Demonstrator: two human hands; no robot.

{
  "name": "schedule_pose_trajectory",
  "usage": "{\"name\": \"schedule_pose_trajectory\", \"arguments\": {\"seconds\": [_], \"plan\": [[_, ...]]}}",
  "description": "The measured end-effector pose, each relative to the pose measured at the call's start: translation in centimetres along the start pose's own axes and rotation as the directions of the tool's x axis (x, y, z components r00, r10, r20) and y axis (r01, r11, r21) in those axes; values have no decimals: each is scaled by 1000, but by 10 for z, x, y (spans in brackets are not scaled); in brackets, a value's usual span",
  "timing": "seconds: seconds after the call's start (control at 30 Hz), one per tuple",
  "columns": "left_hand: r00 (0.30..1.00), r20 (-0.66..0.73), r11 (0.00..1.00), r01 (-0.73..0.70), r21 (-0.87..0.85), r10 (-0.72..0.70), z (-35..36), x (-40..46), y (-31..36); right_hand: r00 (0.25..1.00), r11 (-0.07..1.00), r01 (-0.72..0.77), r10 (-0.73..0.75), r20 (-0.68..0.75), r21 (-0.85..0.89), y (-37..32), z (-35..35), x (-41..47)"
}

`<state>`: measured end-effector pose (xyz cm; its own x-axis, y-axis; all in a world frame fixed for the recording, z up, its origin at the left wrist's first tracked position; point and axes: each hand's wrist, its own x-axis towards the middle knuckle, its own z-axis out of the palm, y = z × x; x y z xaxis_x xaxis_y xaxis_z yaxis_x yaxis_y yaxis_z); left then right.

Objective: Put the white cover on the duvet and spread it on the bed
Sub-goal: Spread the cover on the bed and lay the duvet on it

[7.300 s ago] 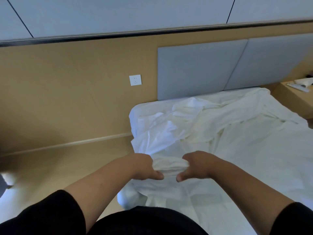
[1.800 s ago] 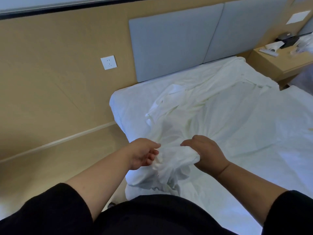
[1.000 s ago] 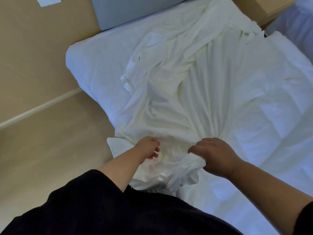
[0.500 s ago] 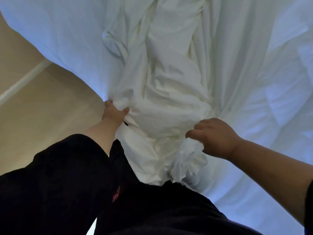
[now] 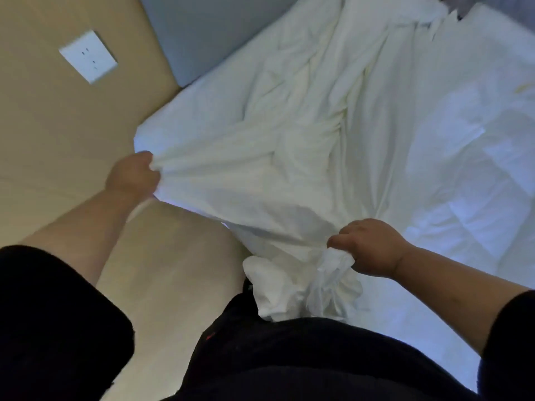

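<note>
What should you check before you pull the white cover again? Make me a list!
1. Left hand grips the white cover at its edge: ok.
2. Right hand holds a bunched part of the cover: ok.
3. Cover stretched between both hands, not sagging: ok.
4. Cover flat on the bed: not ok, it lies crumpled with many folds.
5. Duvet inside the cover: cannot tell, everything is white cloth.
6. Cover's opening found: cannot tell.
</note>
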<state>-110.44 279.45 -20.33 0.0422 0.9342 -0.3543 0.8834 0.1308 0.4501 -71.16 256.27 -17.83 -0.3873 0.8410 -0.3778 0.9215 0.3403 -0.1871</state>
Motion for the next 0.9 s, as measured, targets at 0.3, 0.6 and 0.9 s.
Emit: {"name": "schedule_pose_trajectory", "arguments": {"seconds": [0.3, 0.6, 0.9], "plan": [[817, -572, 956, -222, -192, 75, -155, 58, 48, 999, 999, -37, 37, -26, 24, -49, -73, 50], [933, 285, 972, -235, 26, 219, 16, -52, 26, 985, 986, -170, 169, 41, 6, -47, -64, 38], [785, 518, 931, -200, -306, 340, 71, -180, 165, 982, 979, -187, 187, 16, 78, -59, -79, 36]]}}
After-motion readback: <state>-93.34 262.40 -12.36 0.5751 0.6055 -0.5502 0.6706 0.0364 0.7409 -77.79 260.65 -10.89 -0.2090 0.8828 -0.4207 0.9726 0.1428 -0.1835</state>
